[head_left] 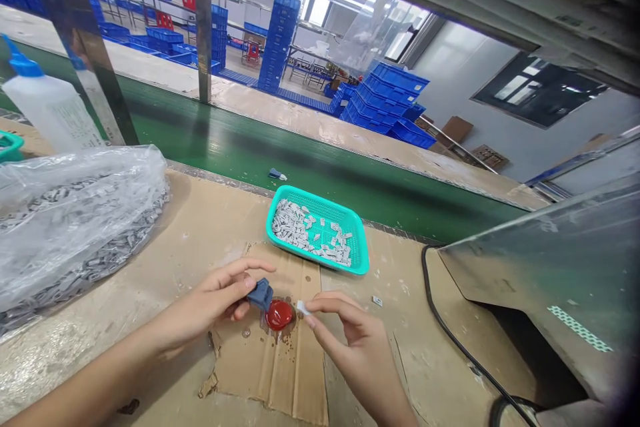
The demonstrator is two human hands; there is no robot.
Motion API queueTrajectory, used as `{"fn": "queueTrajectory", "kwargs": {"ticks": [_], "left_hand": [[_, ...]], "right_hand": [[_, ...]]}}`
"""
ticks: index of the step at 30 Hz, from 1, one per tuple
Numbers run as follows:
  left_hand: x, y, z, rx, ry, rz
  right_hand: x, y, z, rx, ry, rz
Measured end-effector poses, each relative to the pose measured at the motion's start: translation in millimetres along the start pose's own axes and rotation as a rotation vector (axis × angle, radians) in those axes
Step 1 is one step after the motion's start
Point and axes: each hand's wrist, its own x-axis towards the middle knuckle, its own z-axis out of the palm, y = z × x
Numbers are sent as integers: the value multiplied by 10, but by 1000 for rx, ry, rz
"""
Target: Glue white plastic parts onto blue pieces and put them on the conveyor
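Note:
Between the thumb and fingers of my left hand (pixel 225 290) is a dark blue plastic part (pixel 261 294), at the left edge of a round red dish or pool (pixel 279 314). My right hand (pixel 350 333) pinches a small light grey piece (pixel 303 307) just right of the red round. Both hands are over a stained cardboard sheet (pixel 270 373). Beyond them, a turquoise basket (pixel 363 250) holds many small grey pieces (pixel 290 223). One loose grey piece (pixel 377 301) lies on the table to the right of the basket.
A clear bag of grey parts (pixel 85 227) and a white bottle with a blue cap (pixel 50 107) stand at left. Behind the basket runs a green belt (pixel 225 147) carrying a blue part (pixel 277 174). A black cable (pixel 450 333) and metal housing (pixel 575 267) are at right.

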Motion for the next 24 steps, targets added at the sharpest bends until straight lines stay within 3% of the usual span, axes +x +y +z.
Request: {"fn": "queueTrajectory", "kwargs": {"ticks": [5,8,15,24], "left_hand": [[16,-4,16,206,-7,-2],[17,-20,-1,426,73,6],[-75,58,16,925,218,152],[-112,157,19,1079,233,98]], "right_hand": [[97,-157,-27,238,-33,-105],[137,-340,34,292,-74,-165],[192,-549,262,38,-86,-265],[174,-461,425,-88,-115,-304]]}}
